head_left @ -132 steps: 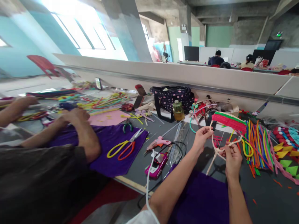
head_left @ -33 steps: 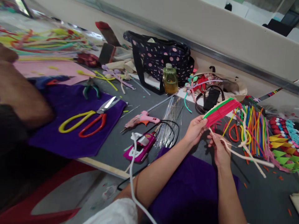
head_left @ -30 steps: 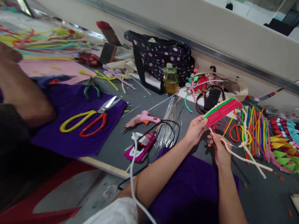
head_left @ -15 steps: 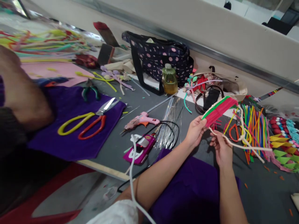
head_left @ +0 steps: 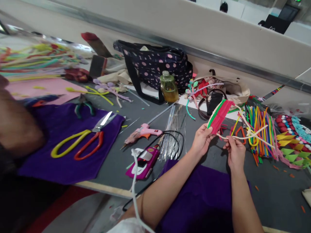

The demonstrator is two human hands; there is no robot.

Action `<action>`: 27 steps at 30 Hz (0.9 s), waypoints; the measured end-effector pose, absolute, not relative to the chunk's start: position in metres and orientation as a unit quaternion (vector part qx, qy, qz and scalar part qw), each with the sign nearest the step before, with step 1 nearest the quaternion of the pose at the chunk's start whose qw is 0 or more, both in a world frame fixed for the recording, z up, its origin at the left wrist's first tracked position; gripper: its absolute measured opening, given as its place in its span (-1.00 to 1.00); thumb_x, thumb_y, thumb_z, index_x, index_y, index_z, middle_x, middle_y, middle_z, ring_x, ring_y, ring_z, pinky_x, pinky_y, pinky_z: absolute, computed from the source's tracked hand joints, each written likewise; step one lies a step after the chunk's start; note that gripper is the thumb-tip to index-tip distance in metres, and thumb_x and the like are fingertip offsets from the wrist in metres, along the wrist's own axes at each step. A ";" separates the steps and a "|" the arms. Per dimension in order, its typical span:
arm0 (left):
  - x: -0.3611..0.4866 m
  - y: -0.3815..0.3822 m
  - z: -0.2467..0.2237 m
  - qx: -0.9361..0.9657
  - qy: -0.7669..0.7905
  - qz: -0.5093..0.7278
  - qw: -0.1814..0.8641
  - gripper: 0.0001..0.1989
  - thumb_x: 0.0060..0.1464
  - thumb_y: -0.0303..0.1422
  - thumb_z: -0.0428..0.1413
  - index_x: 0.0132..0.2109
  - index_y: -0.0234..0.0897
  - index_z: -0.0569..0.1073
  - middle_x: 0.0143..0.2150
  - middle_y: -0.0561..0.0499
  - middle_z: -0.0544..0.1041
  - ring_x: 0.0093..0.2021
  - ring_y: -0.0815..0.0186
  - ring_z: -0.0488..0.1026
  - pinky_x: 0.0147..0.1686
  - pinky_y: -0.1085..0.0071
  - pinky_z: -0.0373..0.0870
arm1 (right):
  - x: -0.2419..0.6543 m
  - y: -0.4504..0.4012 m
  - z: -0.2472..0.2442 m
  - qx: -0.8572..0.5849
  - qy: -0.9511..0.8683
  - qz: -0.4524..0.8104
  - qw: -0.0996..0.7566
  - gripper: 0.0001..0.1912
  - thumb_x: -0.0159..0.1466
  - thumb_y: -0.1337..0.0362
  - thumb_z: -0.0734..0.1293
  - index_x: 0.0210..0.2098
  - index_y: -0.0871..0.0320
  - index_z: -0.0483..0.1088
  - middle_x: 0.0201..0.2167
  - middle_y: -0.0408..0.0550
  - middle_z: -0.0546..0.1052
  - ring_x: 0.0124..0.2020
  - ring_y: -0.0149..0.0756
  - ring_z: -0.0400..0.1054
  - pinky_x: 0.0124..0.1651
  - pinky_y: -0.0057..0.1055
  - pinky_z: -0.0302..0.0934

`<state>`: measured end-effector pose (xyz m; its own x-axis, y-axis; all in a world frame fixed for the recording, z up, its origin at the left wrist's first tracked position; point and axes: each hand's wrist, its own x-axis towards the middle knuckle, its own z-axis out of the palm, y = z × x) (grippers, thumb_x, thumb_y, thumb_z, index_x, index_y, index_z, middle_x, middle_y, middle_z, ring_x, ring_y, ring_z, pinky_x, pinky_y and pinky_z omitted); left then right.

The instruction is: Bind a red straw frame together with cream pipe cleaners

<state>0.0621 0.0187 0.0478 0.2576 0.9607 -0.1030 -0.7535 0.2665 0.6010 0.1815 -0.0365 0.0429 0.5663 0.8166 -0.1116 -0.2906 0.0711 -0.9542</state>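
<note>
A flat craft piece (head_left: pixel 221 115) of packed pink strands, edged in green and cream, is pinched at its lower left end in my left hand (head_left: pixel 203 138). From its edge runs a cream fuzzy stem (head_left: pixel 239 138), like a pipe cleaner, looped and crossed at the right. My right hand (head_left: pixel 235 150) has thumb and fingers closed on this stem just below the piece. Both hands are above the grey table. Beyond them, partly hidden by the stem, lie scissors (head_left: pixel 241 132) with orange and yellow handles and a spread of coloured pipe cleaners (head_left: pixel 261 129).
Left of my arms are a pink glue gun (head_left: pixel 145 130), a magenta device (head_left: pixel 143 163), large scissors (head_left: pixel 97 127) on purple cloth (head_left: pixel 60 168), and pliers (head_left: pixel 84 106). A bottle (head_left: pixel 169 87) stands by a patterned bag (head_left: pixel 155 61). Another person's arm (head_left: pixel 19 119) reaches in at the left.
The camera view has shifted, moving the table items leftward in the picture. My right hand has slid slightly along the stem, whose free end now angles upward. Both hands keep hold.
</note>
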 end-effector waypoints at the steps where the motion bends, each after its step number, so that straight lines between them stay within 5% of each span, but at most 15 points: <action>1: 0.062 0.018 0.048 0.231 0.234 0.550 0.767 -0.75 -0.11 -0.39 0.28 -0.28 -0.31 0.38 -0.29 -0.04 0.59 -0.34 0.32 0.55 -0.23 0.37 0.47 | 0.184 -0.036 0.043 -0.550 -0.234 0.396 0.697 -0.71 0.01 0.10 0.47 -0.43 0.21 0.50 -0.60 -0.19 0.46 -0.66 -0.52 0.24 -0.60 -0.54 0.17; 10: 0.059 0.010 0.051 0.356 0.256 0.349 0.828 -0.62 -0.28 -0.55 0.27 -0.18 -0.44 0.53 -0.14 -0.22 0.59 -0.23 0.16 0.55 -0.20 0.33 0.45 | 0.208 -0.038 0.046 -0.519 -0.195 0.386 0.737 -0.69 -0.05 0.12 0.52 -0.41 0.21 0.51 -0.60 -0.20 0.42 -0.64 -0.56 0.19 -0.62 -0.59 0.12; 19: 0.062 0.010 0.045 0.385 0.276 0.337 0.814 -0.56 -0.30 -0.53 0.32 -0.16 -0.40 0.47 -0.13 -0.20 0.59 -0.23 0.15 0.56 -0.21 0.31 0.45 | 0.217 -0.040 0.047 -0.489 -0.168 0.414 0.749 -0.66 -0.05 0.08 0.52 -0.43 0.22 0.50 -0.61 -0.18 0.44 -0.64 -0.57 0.18 -0.64 -0.61 0.06; 27: 0.061 0.007 0.045 0.379 0.252 0.330 0.827 -0.38 -0.19 -0.46 0.33 0.06 -0.35 0.35 0.00 -0.28 0.52 -0.13 0.05 0.55 -0.05 0.14 0.40 | 0.220 -0.038 0.045 -0.532 -0.188 0.364 0.741 -0.63 -0.05 0.16 0.49 -0.29 0.19 0.46 -0.66 -0.26 0.41 -0.73 -0.60 0.10 -0.71 -0.63 -0.05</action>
<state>0.0610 0.0071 0.0449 0.6554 0.7366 -0.1668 -0.3547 0.4952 0.7930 0.2201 -0.0383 0.0449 0.6640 0.7396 -0.1101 -0.3400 0.1675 -0.9254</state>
